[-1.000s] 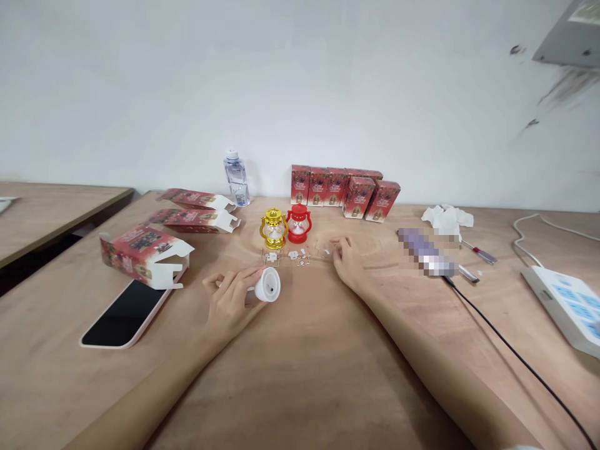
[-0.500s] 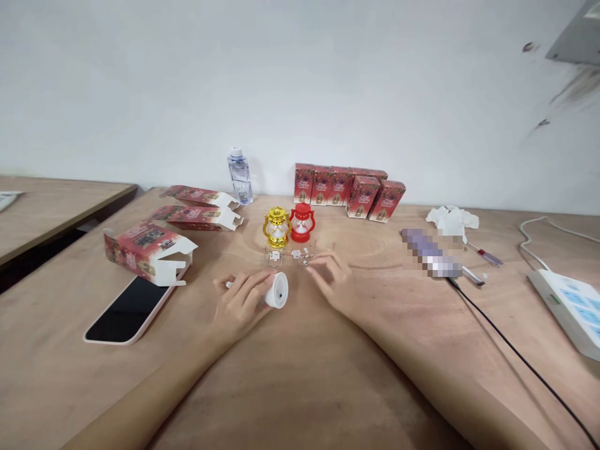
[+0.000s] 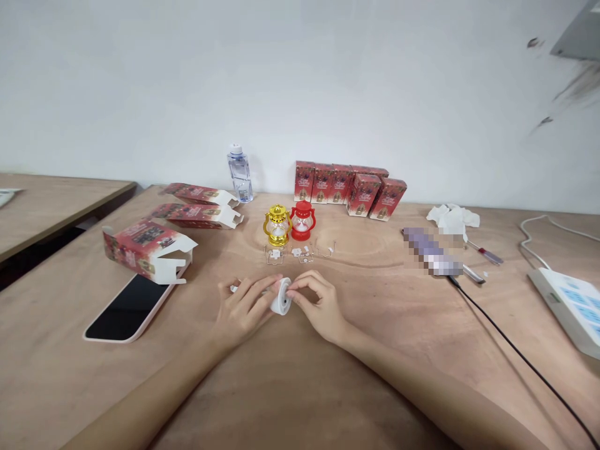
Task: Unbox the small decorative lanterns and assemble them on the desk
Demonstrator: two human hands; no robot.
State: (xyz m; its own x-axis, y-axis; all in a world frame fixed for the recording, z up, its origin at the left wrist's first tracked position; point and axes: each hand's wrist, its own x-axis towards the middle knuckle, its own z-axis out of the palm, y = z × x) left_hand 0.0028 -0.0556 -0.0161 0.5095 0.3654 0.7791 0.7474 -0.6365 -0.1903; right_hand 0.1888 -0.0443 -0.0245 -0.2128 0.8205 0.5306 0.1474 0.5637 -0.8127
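My left hand (image 3: 244, 306) is wrapped round a small white lantern part (image 3: 281, 298), lying on its side on the wooden table (image 3: 300, 375). My right hand (image 3: 319, 303) meets it from the right, its fingertips pinched together at the part's open round end; whatever they hold is too small to name. Just beyond the hands lie small white and wire pieces (image 3: 297, 253). Behind those stand a gold toy lantern (image 3: 277, 225) and a red toy lantern (image 3: 302, 220).
Three opened red cartons (image 3: 147, 247) lie at the left, over a pink-cased phone (image 3: 126, 307). A water bottle (image 3: 240, 174) and a row of red boxes (image 3: 349, 186) stand by the wall. At the right are crumpled tissue (image 3: 452, 219), a red screwdriver (image 3: 485, 254), a black cable (image 3: 515, 356) and a power strip (image 3: 569, 306).
My right hand came back from the small pieces near the lanterns to the white part's open end. My left hand kept hold of the part.
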